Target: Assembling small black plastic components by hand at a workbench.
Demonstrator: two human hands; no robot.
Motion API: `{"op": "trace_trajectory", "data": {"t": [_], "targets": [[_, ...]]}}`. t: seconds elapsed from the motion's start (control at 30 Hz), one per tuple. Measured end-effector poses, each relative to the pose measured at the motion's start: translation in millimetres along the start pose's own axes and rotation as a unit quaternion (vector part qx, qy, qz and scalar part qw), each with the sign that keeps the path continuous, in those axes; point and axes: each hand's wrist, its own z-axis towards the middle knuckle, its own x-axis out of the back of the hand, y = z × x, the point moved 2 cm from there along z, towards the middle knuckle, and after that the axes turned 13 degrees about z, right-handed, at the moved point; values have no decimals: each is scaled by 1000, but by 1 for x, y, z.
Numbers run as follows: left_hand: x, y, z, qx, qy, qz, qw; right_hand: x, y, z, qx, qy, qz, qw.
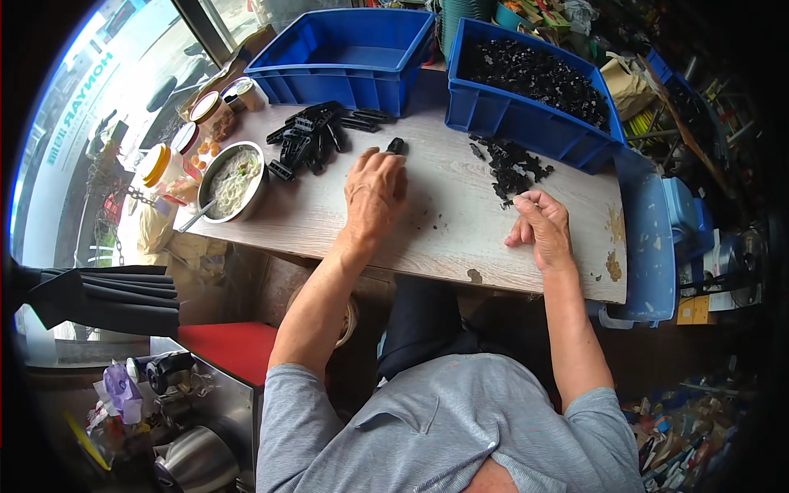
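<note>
My left hand rests over the middle of the table, its fingers curled round a black plastic part whose end shows past the fingertips. My right hand is closed in a pinch at the near edge of a loose pile of small black plastic pieces. Whatever lies between its thumb and forefinger is too small to make out. To the left of my left hand, a heap of longer black plastic parts lies on the table.
A blue bin stands at the back left; another blue bin, full of small black pieces, stands at the back right. A metal bowl of noodles with a spoon and several lidded jars line the left side. Dark crumbs dot the tabletop.
</note>
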Motion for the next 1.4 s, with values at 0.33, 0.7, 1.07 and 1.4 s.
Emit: {"op": "trace_trajectory", "data": {"t": [0.33,0.7,1.07,1.4], "targets": [[-12,-15,10,172,-124,90,973,1,1,0,10,6,3,1000],[-19,67,-24,370,-111,-540,748,-6,4,-1,32,26,61,997],[-13,130,-20,366,-159,-667,629,-15,5,-8,47,-20,82,995],[-7,127,-13,374,-211,-631,646,-13,4,-7,31,-36,38,998]]}}
